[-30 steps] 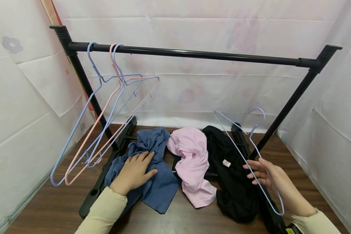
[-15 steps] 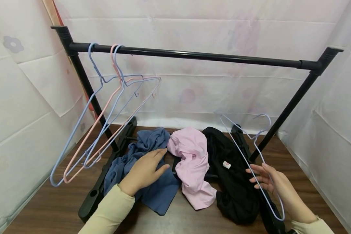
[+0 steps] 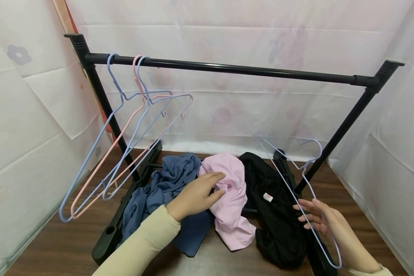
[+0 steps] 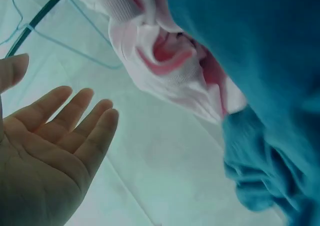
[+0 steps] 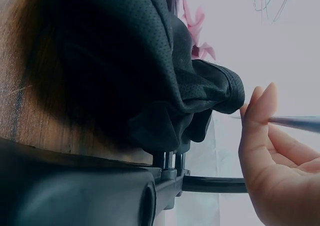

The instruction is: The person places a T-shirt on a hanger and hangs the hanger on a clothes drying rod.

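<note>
My left hand [image 3: 194, 195] hovers over the gap between a crumpled blue garment [image 3: 177, 172] and a pink garment [image 3: 232, 226], fingers extended and holding nothing. In the left wrist view its palm and spread fingers show, apart from the cloth. Low on the right, my right hand [image 3: 326, 224] holds a light blue-purple clothes hanger [image 3: 285, 179] near one end, its hook pointing up. The right wrist view has the hanger's bar [image 5: 300, 123] pinched by the thumb and fingers. Beside that hand lies a black garment [image 3: 276, 234] with a small white label [image 3: 267, 197].
A black clothes rack [image 3: 248, 70] spans the back. Near its left end hang two blue hangers and a pink hanger [image 3: 135, 73]. The rack's feet [image 3: 112, 230] flank the garments on the wooden table [image 3: 55, 245]. White sheets [image 3: 31, 153] enclose three sides.
My left hand has lifted off the blue garment and moved right to the pink one. The right hand, with the hanger, has shifted slightly right and down. The hanging hangers sway a little.
</note>
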Available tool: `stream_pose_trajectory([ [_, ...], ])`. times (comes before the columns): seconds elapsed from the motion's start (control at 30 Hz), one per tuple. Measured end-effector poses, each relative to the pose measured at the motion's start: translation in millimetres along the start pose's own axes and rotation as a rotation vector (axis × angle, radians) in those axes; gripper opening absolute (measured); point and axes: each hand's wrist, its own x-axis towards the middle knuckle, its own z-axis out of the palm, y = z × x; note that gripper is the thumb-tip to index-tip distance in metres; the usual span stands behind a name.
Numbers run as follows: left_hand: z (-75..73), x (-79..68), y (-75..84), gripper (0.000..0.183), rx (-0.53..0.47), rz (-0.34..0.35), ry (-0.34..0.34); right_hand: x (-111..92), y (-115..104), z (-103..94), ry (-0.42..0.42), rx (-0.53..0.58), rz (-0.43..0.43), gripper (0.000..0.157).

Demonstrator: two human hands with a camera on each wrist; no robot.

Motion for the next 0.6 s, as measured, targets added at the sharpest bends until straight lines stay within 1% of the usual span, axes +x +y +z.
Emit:
stream_pose_trajectory([
  [0.2,9.4,24.4,7.8,0.051,-0.025,0.032,-0.069,-3.0,1.4,-2.2,-0.014,0.052,0.018,0.043],
  [0.3,13.6,37.3,11.5,0.052,-0.039,0.056,-0.082,-4.7,3.0,-4.2,-0.024,0.065,0.006,0.043],
  [0.43,20.6,54.5,18.8,0.054,-0.069,0.056,-0.122,-6.6,3.3,-5.4,-0.016,0.056,0.01,0.042],
  [0.5,24.5,63.2,24.1,0.056,-0.072,0.045,-0.152,-7.6,2.8,-4.7,-0.006,0.054,0.02,0.041],
  [0.6,30.5,75.7,32.5,0.056,-0.074,0.05,-0.175,-8.9,2.0,-3.5,0.01,0.053,0.038,0.041],
])
